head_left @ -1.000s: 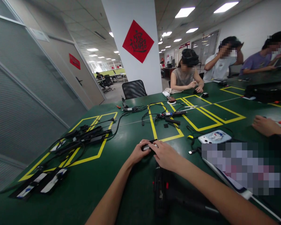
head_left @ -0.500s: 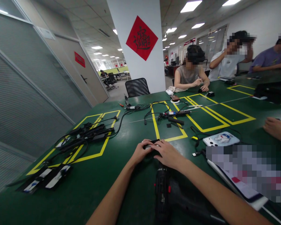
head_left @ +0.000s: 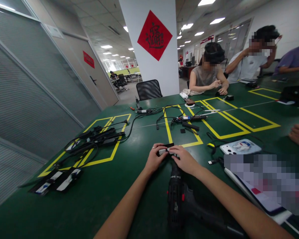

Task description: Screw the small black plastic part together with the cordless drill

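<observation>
Two bare hands meet over a dark green bench (head_left: 137, 132) with yellow tape outlines. The left hand (head_left: 154, 158) has its fingers curled closed around a small black-and-white oblong piece (head_left: 162, 151), held just above or on the bench, beyond a black pistol-shaped power drill with red buttons (head_left: 175, 199). The right hand (head_left: 185, 161) has its fingers bent together at the piece's near-right end; whether they grip or merely press, I cannot tell. White marks on the drill's collar are too small to read. On a white pillar, a red paper diamond (head_left: 154, 35) bears dark, interlocked Chinese-style characters; a smaller red sign (head_left: 89, 59) on the door is illegible.
</observation>
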Demonstrator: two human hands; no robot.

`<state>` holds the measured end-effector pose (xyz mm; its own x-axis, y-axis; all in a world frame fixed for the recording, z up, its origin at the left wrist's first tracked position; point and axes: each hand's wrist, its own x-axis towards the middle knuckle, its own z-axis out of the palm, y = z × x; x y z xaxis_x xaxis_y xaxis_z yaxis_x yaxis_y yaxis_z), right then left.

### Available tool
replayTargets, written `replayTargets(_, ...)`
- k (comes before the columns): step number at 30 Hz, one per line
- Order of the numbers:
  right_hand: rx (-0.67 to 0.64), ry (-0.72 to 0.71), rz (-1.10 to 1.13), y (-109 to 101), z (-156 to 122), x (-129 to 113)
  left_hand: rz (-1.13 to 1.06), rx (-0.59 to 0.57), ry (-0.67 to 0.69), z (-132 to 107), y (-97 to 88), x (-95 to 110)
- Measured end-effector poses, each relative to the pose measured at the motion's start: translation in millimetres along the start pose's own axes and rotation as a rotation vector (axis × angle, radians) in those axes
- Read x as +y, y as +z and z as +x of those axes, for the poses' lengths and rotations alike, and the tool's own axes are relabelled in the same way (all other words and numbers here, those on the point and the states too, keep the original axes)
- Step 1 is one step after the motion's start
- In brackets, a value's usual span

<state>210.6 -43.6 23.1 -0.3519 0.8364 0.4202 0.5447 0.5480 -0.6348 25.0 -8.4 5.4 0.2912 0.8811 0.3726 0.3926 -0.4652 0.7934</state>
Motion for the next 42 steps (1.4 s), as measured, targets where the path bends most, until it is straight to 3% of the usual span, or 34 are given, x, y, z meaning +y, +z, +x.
replayTargets(7,0.026,0.012,0.08,2.8,-4.0,7.7,0.16,-0.075,0.121,-6.7,0.5,8.2)
replayTargets(17,0.027,0.024,0.099,2.4,-4.6,6.7,0.587,-0.069,0.33,-7.5,-3.8,7.9)
replayTargets(24,0.131,0.083,0.158,-6.6,-5.7,-4.6,0.53,0.046,0.37,-9.0,-3.2,14.2)
replayTargets(27,0.069,0.127,0.25,-7.1,-5.9,-8.6,0.511,0.089,0.398,-9.7,-2.5,15.8)
replayTargets(33,0.037,0.181,0.363,-0.9,-5.9,-4.7,0.49,0.074,0.457,-12.4,1.6,16.5)
replayTargets(42,0.006,0.264,0.561,-1.5,-5.9,-7.1,0.484,0.0,0.437,-14.7,6.0,20.1)
